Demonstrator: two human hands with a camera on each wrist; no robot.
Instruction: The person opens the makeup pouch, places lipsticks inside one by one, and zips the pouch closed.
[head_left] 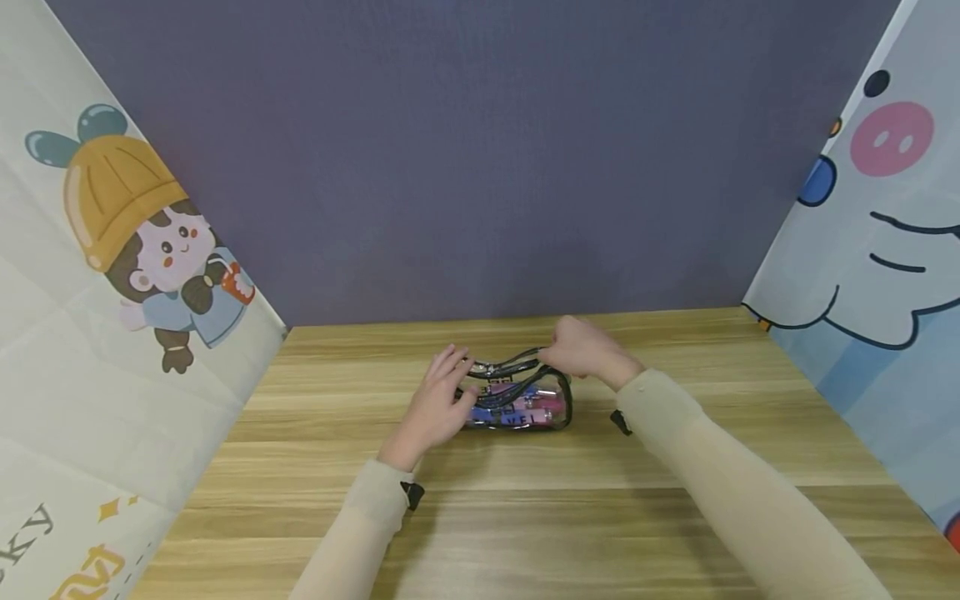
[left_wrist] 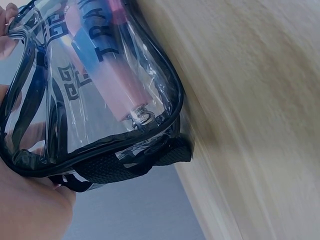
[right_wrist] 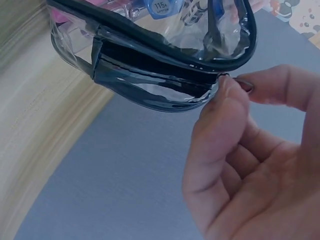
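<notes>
A clear plastic pouch (head_left: 517,423) with black piping and dark lettering sits on the wooden table. Pink and blue tubes show through its wall, among them a pink tube (left_wrist: 122,87) with a metal end. My left hand (head_left: 442,400) holds the pouch's left end, thumb in front and fingers over the top. Seen from the left wrist, some of those fingers lie behind the clear plastic. At the pouch's right end, my right hand (head_left: 588,348) pinches a small metal zipper pull (right_wrist: 246,86) between thumb and index finger. The dark zip band (right_wrist: 155,75) runs along the top.
The wooden table (head_left: 525,517) reaches back to a plain dark wall panel (head_left: 480,167). Cartoon-printed sheets flank it, the left sheet (head_left: 60,333) and the right sheet (head_left: 900,250). A black strap loop (left_wrist: 115,167) hangs at the pouch's end.
</notes>
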